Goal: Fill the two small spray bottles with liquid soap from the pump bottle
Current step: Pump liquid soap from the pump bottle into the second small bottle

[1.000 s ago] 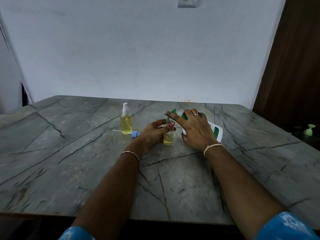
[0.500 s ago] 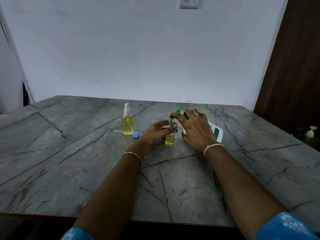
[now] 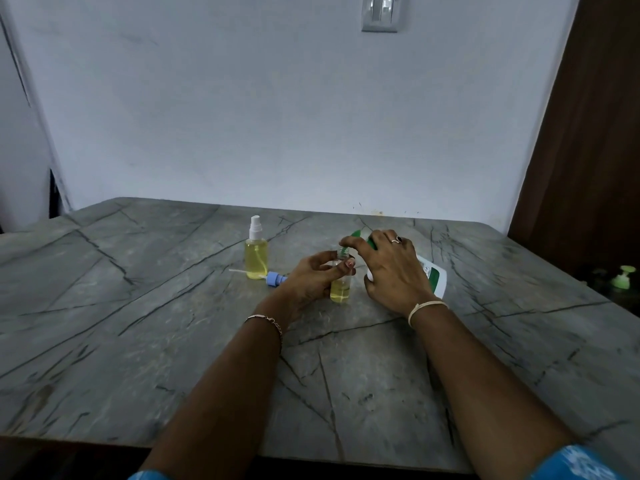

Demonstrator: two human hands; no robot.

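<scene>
Small clear uncapped spray bottle [image 3: 340, 289], part-filled yellow: pinched in left hand [image 3: 308, 279]. Tilted white pump bottle [image 3: 437, 279], label [image 3: 429, 271] illegible: clasped in right hand [image 3: 393, 270].

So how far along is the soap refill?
Done: the capped spray bottle looks full. In hand: left hand holds the open bottle, partly filled; right hand grips the tilted pump bottle, nozzle at its mouth. Left: top up, then fit the blue sprayer lying on the table.
</scene>
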